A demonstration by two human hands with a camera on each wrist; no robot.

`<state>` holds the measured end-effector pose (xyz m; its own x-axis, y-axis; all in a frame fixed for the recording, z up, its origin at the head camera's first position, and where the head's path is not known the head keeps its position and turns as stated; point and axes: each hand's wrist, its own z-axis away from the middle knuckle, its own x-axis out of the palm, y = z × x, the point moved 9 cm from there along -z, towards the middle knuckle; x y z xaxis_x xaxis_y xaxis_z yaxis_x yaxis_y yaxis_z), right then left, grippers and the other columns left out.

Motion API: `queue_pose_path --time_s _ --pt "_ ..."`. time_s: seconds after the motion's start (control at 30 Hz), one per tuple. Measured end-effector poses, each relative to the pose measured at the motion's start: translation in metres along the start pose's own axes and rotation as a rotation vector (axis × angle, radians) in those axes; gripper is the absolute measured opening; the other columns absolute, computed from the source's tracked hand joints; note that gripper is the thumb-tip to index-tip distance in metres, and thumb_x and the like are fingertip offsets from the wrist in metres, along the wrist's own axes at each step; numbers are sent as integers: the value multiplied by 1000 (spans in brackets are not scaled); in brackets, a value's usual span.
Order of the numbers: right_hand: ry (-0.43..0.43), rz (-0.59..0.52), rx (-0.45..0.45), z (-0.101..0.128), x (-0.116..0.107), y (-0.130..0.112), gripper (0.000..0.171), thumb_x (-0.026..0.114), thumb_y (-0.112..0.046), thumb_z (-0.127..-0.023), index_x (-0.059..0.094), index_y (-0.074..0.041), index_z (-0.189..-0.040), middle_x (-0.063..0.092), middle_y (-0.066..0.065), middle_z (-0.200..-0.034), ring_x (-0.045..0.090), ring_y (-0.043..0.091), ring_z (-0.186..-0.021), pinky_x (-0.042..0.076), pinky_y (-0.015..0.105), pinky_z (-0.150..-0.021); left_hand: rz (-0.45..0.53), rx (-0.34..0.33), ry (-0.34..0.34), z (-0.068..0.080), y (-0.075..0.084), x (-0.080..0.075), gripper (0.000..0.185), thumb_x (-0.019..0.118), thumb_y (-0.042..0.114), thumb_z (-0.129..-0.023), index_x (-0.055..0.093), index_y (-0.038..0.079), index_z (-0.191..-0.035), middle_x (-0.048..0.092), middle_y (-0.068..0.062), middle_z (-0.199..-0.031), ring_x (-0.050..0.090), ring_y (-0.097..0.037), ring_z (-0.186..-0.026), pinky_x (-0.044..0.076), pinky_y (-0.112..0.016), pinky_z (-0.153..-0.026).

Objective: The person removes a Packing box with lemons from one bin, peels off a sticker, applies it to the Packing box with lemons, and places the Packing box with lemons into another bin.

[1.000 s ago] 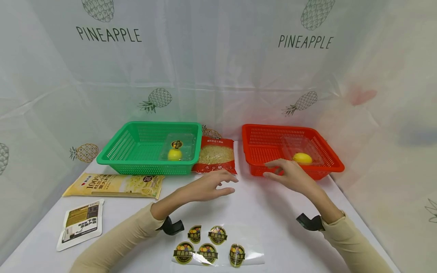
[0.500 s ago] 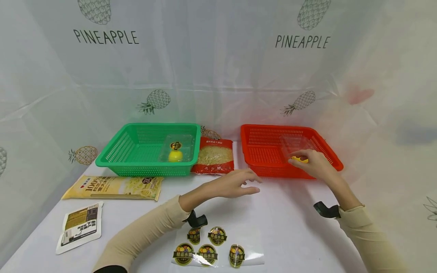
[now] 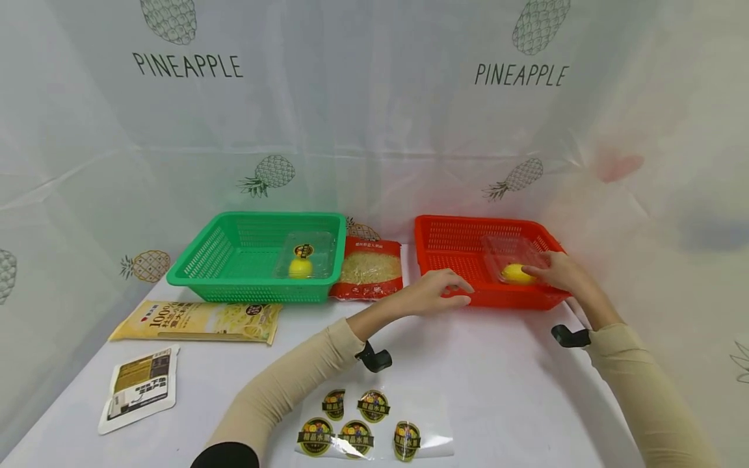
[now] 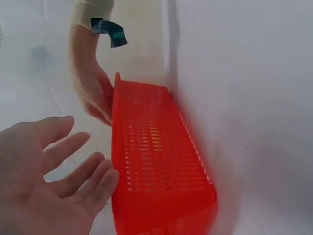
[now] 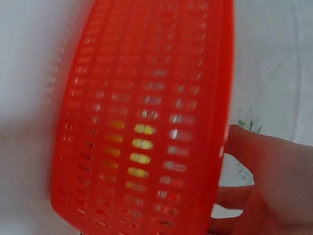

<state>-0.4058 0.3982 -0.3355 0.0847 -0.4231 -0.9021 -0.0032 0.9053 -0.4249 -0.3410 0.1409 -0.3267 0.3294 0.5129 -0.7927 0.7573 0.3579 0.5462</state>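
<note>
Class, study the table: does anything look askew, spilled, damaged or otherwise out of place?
Nothing is spilled or broken. The sticker sheet curls up at its corners. The red noodle packet sits wedged between the green basket and the red basket, partly leaning on the backdrop.

The left hand (image 3: 435, 294) reaches out toward one o'clock with its fingers straight and spread. The right hand (image 3: 556, 272) points toward eleven o'clock, fingers loosely bent. Both arms wear tan sleeves and dark wrist straps.
</note>
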Motion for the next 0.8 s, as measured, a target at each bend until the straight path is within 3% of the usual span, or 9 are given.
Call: queue_pose_path --time_s 0.2,0.47,0.63,0.8 --pt "-43 -7 30 -8 2 8 63 58 -53 -93 56 8 -109 60 10 -76 56 17 -65 52 26 -62 42 -21 63 -17 -3 0 30 61 29 -98 68 12 -121 65 2 -113 58 -10 -102 47 -12 -83" --pt "-91 -1 61 -20 5 14 49 61 -45 -94 58 3 -84 50 1 -60 52 16 -58 45 25 -58 6 -66 59 -43 -5 5 30 59 28 -99 68 12 -122 68 2 -114 58 -13 -105 44 -12 -81" --pt "-121 10 45 -24 7 11 49 64 -46 -92 65 3 -89 49 0 -58 51 17 -58 44 25 -57 -10 -163 68 -55 -17 9 27 60 26 -98 70 12 -120 70 3 -104 55 -7 -80 44 -13 -70" --pt "-103 24 31 -23 7 3 56 65 -45 -91 67 7 -111 52 3 -64 53 21 -64 44 26 -59 -88 -284 105 -69 -29 8 27 60 25 -98 70 11 -118 67 2 -96 47 -6 -59 36 -15 -53"
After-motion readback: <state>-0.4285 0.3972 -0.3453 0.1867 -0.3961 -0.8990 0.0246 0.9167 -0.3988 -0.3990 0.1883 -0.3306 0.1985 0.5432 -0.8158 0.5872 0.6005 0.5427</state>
